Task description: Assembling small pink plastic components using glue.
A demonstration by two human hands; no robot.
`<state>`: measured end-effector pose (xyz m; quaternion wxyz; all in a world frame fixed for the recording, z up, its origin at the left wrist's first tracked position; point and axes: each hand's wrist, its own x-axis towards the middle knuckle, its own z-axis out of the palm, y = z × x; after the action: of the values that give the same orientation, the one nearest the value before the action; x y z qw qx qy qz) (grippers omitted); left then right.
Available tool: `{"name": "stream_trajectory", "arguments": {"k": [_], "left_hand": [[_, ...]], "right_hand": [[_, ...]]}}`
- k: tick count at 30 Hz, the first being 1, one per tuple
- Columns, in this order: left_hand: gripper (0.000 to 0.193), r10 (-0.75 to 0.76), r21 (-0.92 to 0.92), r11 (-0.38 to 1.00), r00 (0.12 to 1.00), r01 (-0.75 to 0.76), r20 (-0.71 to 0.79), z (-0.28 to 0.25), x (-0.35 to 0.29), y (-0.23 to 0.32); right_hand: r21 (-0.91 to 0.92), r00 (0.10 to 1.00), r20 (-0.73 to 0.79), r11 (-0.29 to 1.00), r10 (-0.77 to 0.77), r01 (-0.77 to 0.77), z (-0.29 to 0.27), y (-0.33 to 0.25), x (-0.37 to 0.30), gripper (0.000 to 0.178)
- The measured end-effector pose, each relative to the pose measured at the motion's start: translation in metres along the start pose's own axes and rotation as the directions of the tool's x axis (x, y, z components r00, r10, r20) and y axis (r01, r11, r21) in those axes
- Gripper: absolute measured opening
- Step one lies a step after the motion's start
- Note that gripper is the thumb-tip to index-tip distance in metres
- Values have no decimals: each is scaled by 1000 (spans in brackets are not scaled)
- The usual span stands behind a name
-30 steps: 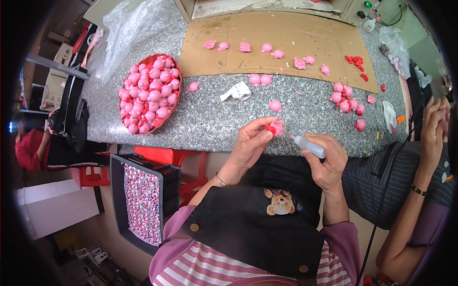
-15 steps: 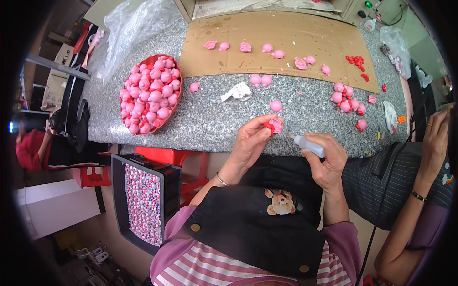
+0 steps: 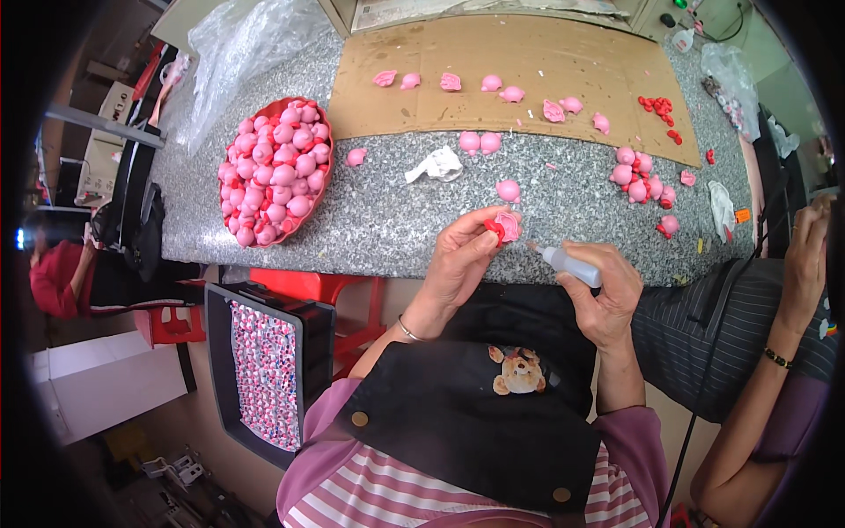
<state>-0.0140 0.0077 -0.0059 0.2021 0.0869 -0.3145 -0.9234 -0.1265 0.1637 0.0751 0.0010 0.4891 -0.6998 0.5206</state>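
Between thumb and fingers, my left hand pinches a small pink and red plastic figure part, its hollow side showing. My right hand grips a translucent squeeze bottle whose narrow tip points toward the part, with a small gap between them. Just beyond my left hand a round pink piece lies on the speckled grey tabletop. Two more pink pieces sit side by side farther back, near a crumpled white tissue.
A red bowl heaped with pink and red pieces stands at left. Pink pieces and small red parts lie on a cardboard sheet. A pink cluster sits right. A black crate stands below; a co-worker's arm is at right.
The pink and red part has tilted slightly in my left hand, so its hollow side shows more. The bottle stays nearly where it was. The whole view has shifted a little.
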Motion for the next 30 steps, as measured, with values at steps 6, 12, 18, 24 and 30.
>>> {"name": "stream_trajectory", "arguments": {"k": [6, 12, 18, 24, 30], "left_hand": [[37, -6, -12, 1000, 1000, 6, 12, -1, -1, 0], [36, -5, -21, 1000, 1000, 6, 14, -1, -1, 1], [37, -21, 17, 1000, 1000, 21, -5, 1, -2, 2], [37, -13, 38, 999, 1000, 13, 10, 2, -2, 2], [36, -5, 62, 998, 1000, 6, -11, -2, -4, 2]], "right_hand": [[-1, 1000, 10, 1000, 14, -14, 1, -1, 0, 25], [40, 1000, -23, 999, 2, -1, 0, -4, -1, 24], [39, 1000, -4, 999, 0, 1, 4, -5, 1, 24], [38, 1000, 6, 999, -9, 9, 6, -4, 2, 25], [24, 1000, 14, 1000, 18, -18, 5, -3, 1, 25]]}}
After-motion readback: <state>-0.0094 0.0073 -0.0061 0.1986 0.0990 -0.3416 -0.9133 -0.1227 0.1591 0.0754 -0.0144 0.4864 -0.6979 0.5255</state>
